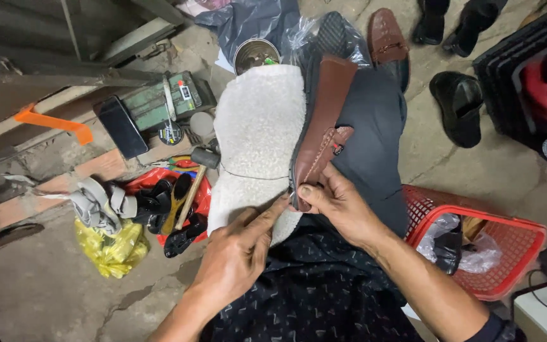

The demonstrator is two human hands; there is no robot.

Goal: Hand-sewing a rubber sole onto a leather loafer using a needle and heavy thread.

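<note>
Left hand [238, 253], lower centre: fingers pinching taut thread. Right hand [337, 202] pinching heel of brown leather loafer [321, 136]; long axis runs toward upper frame, over white fleece pad [257, 126].

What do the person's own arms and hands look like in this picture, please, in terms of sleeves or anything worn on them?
Both forearms are bare, with no gloves, watch or rings that I can see on the left hand or the right hand. A dark sleeve edge shows on the right arm at the frame's lower edge. The left arm shows no sleeve before it leaves the picture.
</note>
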